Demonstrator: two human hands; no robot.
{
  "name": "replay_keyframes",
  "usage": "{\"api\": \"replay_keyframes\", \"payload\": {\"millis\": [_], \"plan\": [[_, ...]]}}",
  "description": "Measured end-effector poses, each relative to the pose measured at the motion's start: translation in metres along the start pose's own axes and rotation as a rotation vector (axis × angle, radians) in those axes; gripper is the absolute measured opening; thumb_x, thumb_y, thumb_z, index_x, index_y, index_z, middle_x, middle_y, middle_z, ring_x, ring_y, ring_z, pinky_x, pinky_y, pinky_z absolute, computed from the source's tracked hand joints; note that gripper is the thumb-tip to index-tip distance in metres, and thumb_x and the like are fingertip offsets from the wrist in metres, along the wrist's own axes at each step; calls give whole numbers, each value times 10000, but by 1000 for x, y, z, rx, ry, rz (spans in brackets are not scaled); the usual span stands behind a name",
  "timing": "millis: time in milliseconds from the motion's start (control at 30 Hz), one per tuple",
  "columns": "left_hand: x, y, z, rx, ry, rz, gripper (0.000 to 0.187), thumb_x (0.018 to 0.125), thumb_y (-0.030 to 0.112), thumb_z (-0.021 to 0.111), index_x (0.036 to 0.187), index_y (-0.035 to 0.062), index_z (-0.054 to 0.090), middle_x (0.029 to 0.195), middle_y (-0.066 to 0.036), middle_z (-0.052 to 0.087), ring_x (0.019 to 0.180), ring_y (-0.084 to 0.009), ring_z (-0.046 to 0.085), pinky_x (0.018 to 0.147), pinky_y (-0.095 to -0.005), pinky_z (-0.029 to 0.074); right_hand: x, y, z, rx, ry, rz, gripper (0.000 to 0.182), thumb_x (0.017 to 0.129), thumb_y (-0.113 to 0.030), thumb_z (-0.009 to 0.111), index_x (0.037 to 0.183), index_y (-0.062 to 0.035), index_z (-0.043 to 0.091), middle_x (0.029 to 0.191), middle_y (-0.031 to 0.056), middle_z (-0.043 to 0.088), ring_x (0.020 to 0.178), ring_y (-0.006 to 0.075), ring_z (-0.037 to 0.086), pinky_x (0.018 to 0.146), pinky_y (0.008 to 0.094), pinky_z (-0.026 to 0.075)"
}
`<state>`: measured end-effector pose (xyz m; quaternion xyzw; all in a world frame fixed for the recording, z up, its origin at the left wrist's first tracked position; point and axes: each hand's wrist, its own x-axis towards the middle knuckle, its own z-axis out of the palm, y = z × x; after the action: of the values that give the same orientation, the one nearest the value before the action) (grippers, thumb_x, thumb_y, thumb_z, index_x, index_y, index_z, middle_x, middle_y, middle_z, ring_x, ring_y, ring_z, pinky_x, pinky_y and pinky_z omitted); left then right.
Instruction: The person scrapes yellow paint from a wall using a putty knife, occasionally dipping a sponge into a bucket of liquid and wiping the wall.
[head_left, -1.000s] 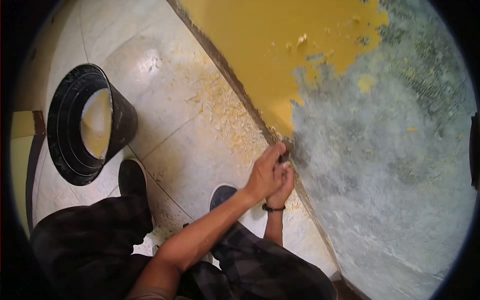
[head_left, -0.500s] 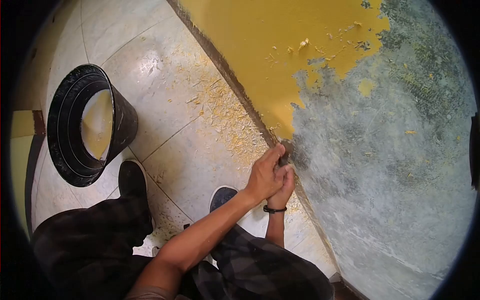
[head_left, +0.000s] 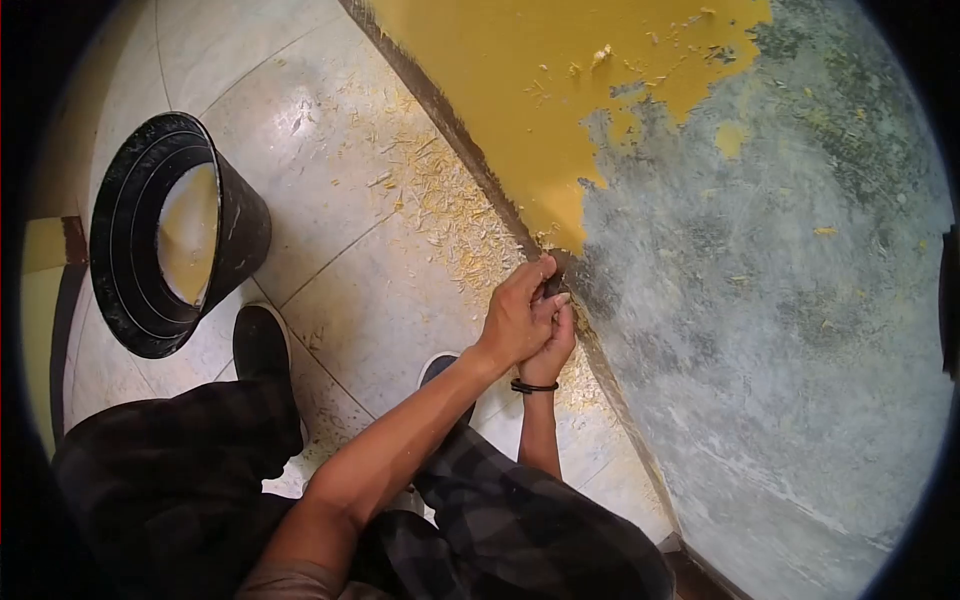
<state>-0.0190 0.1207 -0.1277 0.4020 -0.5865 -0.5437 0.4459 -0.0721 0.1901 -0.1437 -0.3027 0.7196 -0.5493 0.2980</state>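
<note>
My left hand [head_left: 515, 318] and my right hand [head_left: 550, 350], with a dark band on its wrist, are closed together low against the wall. Between them they grip a scraper [head_left: 560, 262]; only its dark flat blade shows, and the handle is hidden in my fingers. The blade meets the wall's foot, just below the lower tip of the yellow paint [head_left: 500, 80]. Grey wall [head_left: 720, 330] lies bare to the right of it. Yellow and pale paint shavings [head_left: 450, 210] are scattered on the floor left of my hands.
A black bucket [head_left: 245, 225] with a milky yellowish content stands on the tiled floor [head_left: 330, 180] at the left. A brown painted strip [head_left: 430, 100] runs along the wall's base. My shoes and bent knees are close below my hands.
Both hands and the scraper appear slightly higher and further left in view. The bucket and wall have shifted a little as well, so the head view has moved.
</note>
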Motion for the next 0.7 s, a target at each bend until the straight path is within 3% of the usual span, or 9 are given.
{"api": "replay_keyframes", "payload": {"millis": [67, 100, 133, 200, 233, 333, 367, 500, 700], "plan": [[-5, -1, 2, -109, -73, -121, 417, 750, 30, 634, 1149, -53, 546, 1079, -224, 598, 981, -347, 607, 838, -368, 492, -2, -4, 4, 92, 92, 10, 180, 974, -130, 446, 1082, -14, 532, 1022, 17, 578, 928, 106, 549, 842, 264, 465], [-3, 0, 2, -122, -90, -108, 414, 757, 29, 619, 1159, -44, 547, 1090, -227, 602, 995, -344, 608, 857, -357, 488, 3, -6, 6, 341, 107, 120, 111, 962, -94, 478, 1001, -8, 535, 900, 1, 571, 821, 76, 524, 705, 228, 444], [4, -5, 2, -119, -90, -96, 414, 757, 29, 619, 1159, -44, 547, 1090, -227, 602, 995, -344, 608, 857, -357, 488, 13, -2, 6, 347, 105, 111, 111, 962, -94, 478, 1001, -8, 535, 900, 1, 571, 821, 76, 524, 705, 228, 444], [12, -19, 7, -110, 70, -161, 403, 766, 27, 612, 1160, -37, 553, 1090, -224, 606, 986, -335, 613, 851, -349, 490, 32, 14, 2, 6, -102, -99, 214, 977, -137, 442, 1115, -2, 534, 1042, 28, 585, 953, 115, 552, 845, 265, 463], [23, -8, -3, -146, 104, -247, 390, 773, 28, 613, 1155, -34, 559, 1087, -218, 610, 974, -338, 616, 838, -344, 493, 36, 10, 8, -138, -150, -110, 232, 975, -148, 453, 1129, 1, 543, 1029, 29, 593, 947, 115, 555, 834, 258, 461], [27, -13, -17, -41, 54, -91, 360, 782, 45, 629, 1128, -36, 565, 1037, -221, 610, 934, -351, 618, 816, -353, 497, 25, -2, 36, -116, 36, -87, 114, 948, -73, 484, 1015, -13, 555, 930, 10, 579, 837, 97, 533, 740, 250, 457], [21, -7, -17, -92, -5, -133, 375, 775, 41, 633, 1135, -34, 561, 1061, -225, 602, 975, -357, 607, 838, -356, 492, 20, 1, 32, 39, 85, -51, 130, 961, -104, 480, 1022, -13, 551, 949, 15, 580, 850, 97, 540, 744, 248, 459], [2, -2, 1, -100, -58, -98, 418, 761, 29, 638, 1161, -42, 545, 1115, -235, 579, 1011, -378, 587, 868, -364, 481, 5, -6, 7, 160, 74, 57, 232, 981, -212, 475, 1063, -10, 554, 985, 24, 587, 880, 90, 543, 790, 240, 464], [6, 4, -5, -121, -58, -110, 408, 751, 15, 639, 1145, -43, 550, 1058, -216, 589, 974, -369, 594, 830, -369, 489, 5, -10, 12, 92, 96, 19, 221, 981, -186, 470, 1083, -7, 549, 1022, 36, 595, 917, 97, 551, 808, 240, 463]]}}
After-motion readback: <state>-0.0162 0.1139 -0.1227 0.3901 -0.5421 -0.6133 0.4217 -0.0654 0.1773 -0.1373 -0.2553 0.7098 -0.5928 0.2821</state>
